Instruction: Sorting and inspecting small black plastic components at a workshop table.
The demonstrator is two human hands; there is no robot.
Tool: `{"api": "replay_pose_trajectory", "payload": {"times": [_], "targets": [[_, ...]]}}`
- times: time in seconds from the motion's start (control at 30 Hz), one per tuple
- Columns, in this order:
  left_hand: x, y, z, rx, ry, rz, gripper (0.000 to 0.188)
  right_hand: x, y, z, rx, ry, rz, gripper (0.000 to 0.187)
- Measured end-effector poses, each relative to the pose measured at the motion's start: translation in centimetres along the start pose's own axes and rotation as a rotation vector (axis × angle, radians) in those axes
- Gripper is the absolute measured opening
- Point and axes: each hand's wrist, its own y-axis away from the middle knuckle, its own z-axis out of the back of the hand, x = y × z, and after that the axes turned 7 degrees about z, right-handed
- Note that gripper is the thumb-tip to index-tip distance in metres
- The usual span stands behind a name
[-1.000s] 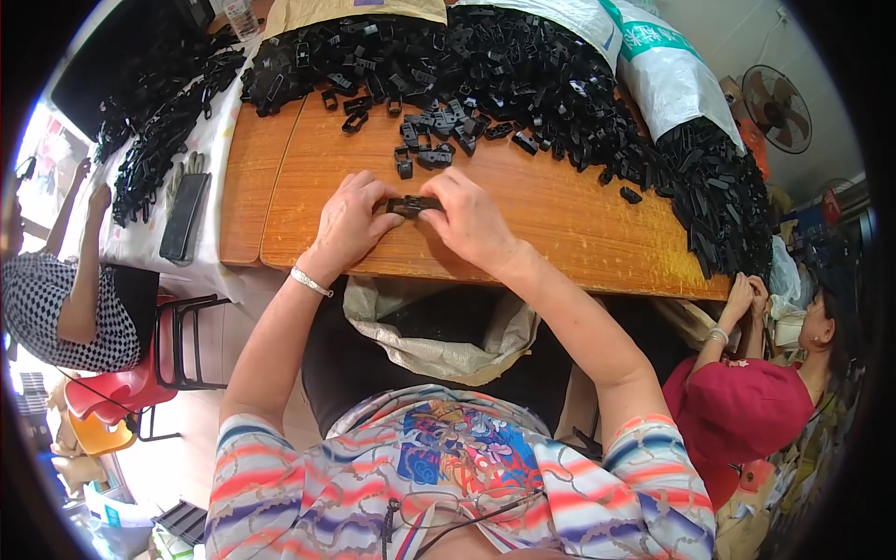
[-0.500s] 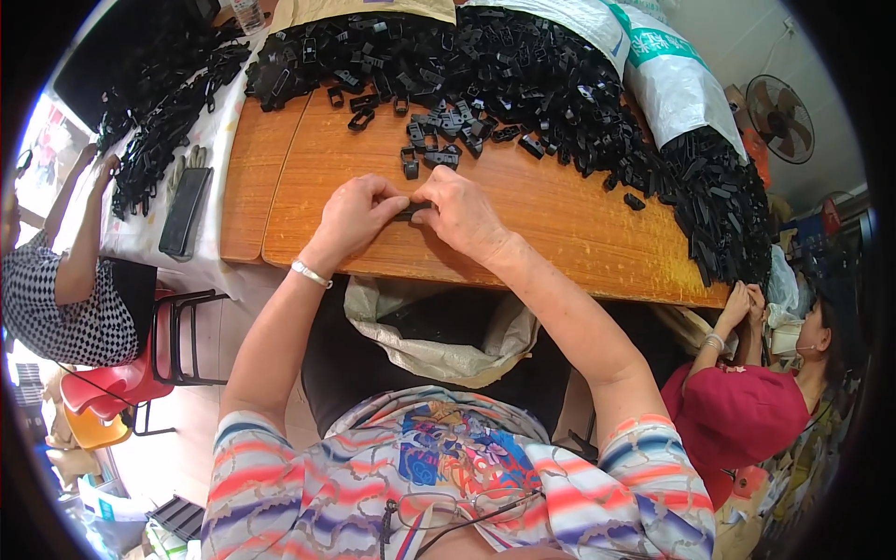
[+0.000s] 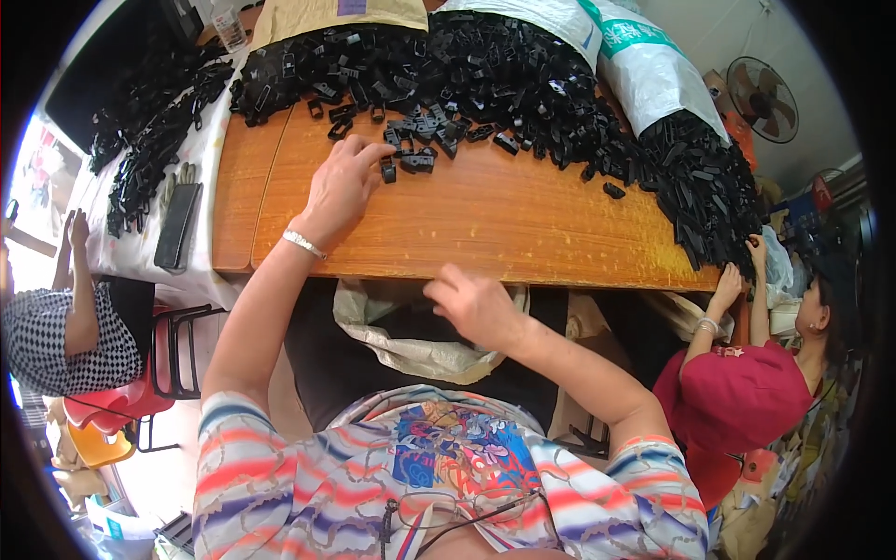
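Observation:
My left hand [image 3: 345,182] is over the wooden table, its fingers stretched out to a small cluster of black plastic parts [image 3: 420,162]. The index fingertip reaches the nearest of them, and no part shows in the hand. My right hand [image 3: 478,306] hovers above the mouth of a pale woven sack [image 3: 411,359] below the table edge. Its fingers are loosely bent and apart, with nothing visible between them. Behind the cluster spreads a large heap of similar black buckle-like parts [image 3: 504,79].
Sacks spill the heap: a tan one [image 3: 341,19] and a white-and-green one [image 3: 658,79]. Longer black pieces [image 3: 705,177] lie at the right, where a person in red [image 3: 737,397] handles them. Another person in checks [image 3: 65,331] sits left by a cloth-covered table. A fan [image 3: 763,100] stands far right.
My hands, earlier together on a small dark part, have separated. The left moved forward to the loose parts; the right came back over the sack, and the part is out of sight.

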Motion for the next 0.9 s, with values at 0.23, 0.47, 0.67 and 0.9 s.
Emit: {"api": "replay_pose_trajectory", "payload": {"times": [0.23,0.47,0.67,0.9], "targets": [[0.0,-1.6,-0.2,0.149,-0.089,-0.024,0.026,-2.6,-0.5,3.1,-0.161,-0.047,-0.018,0.014],[-0.6,-0.2,-1.0,0.082,-0.014,0.070,0.021,-15.0,-6.0,6.3,-0.313,0.382,-0.423,0.018],[-2.4,1.6,-0.9,0.125,0.195,0.181,0.020,-17.5,-7.6,6.0,-0.228,0.460,-0.567,0.024],[-2.0,3.6,-1.5,0.085,0.172,-0.016,0.019,-12.6,-7.2,5.9,-0.127,-0.309,-0.736,0.019]]}}
